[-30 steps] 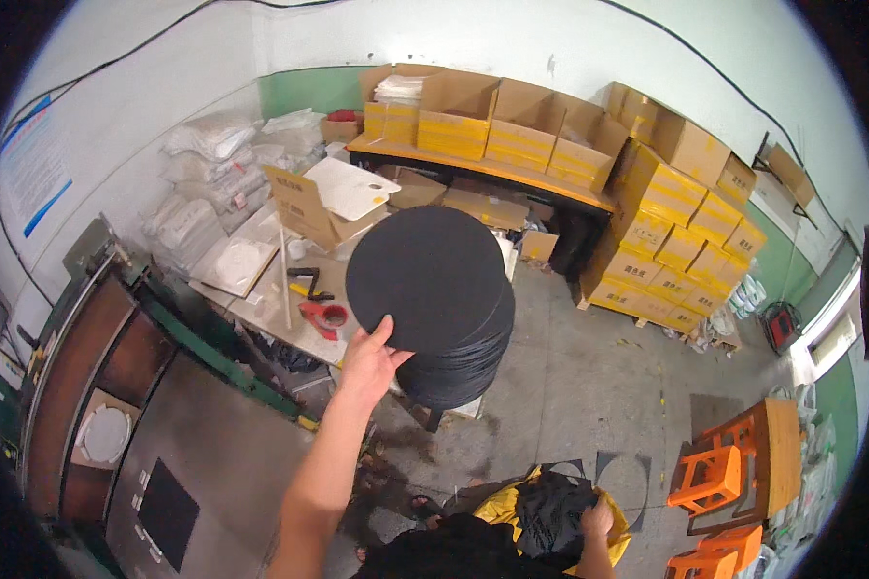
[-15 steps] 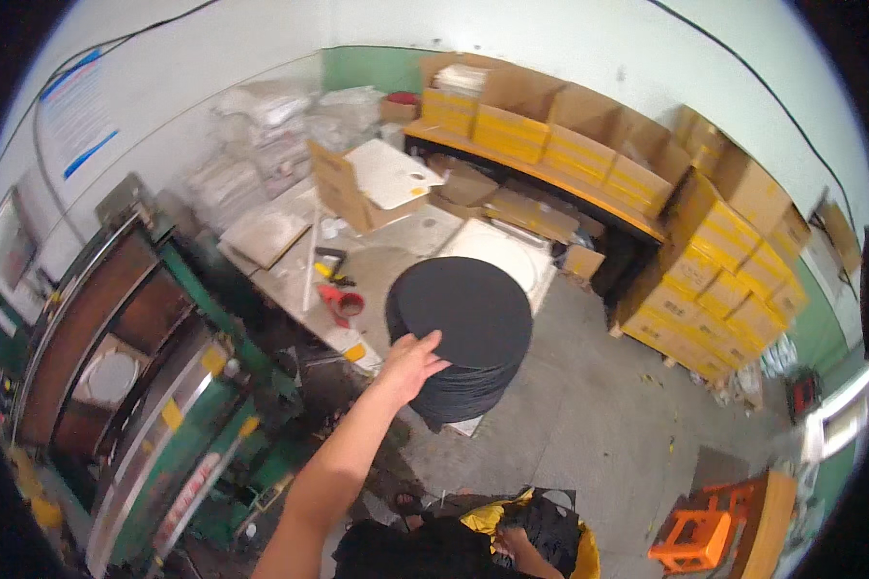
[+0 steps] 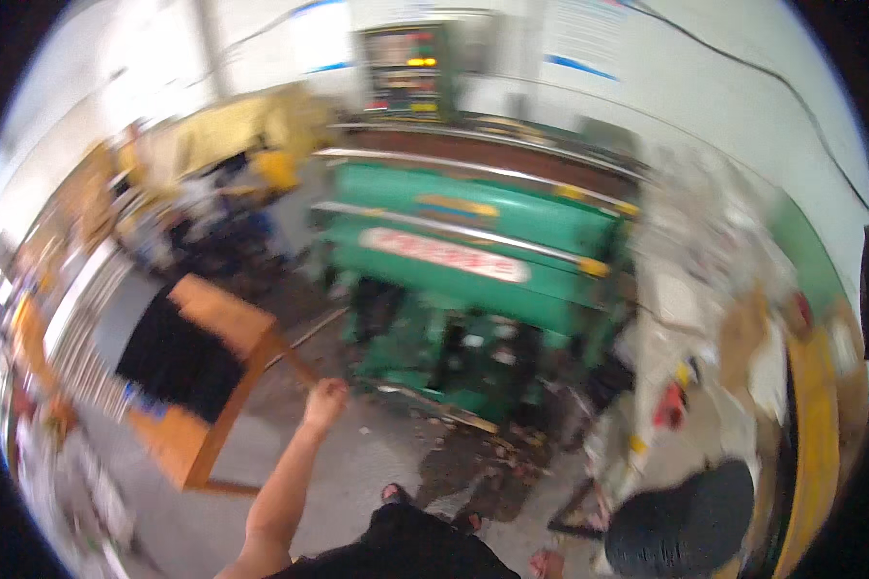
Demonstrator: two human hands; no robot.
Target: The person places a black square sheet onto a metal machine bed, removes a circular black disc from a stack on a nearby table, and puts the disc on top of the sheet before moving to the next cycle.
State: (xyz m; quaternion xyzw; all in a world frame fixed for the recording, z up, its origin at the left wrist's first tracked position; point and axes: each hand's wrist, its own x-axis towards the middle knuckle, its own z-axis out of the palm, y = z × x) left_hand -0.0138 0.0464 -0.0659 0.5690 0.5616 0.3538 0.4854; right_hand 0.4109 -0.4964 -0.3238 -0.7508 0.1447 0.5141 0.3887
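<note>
My left hand [image 3: 326, 398] is raised over the floor in front of the green machine, off the near corner of a wooden table. Its fingers look curled in, with nothing visible in them, though the picture is blurred. On that wooden table [image 3: 224, 318] lies a pile of black sheets [image 3: 183, 357]. At the lower edge, my right hand [image 3: 547, 563] shows only in part beside my dark clothing, its fingers too smeared to read. Nearest to it, at lower right, stands the stack of black round sheets [image 3: 681, 521].
A long green machine [image 3: 454, 232] with metal bars spans the middle, a control box [image 3: 406, 72] behind it. Pale boards [image 3: 82, 314] stand along the table's left side. A red tape dispenser [image 3: 669, 405] lies on the right-hand worktop, near yellow-taped cardboard [image 3: 811, 434].
The view has swung left, bringing the green machine to the middle and the wooden table into sight. My left hand has come off the black stack, which now sits at lower right.
</note>
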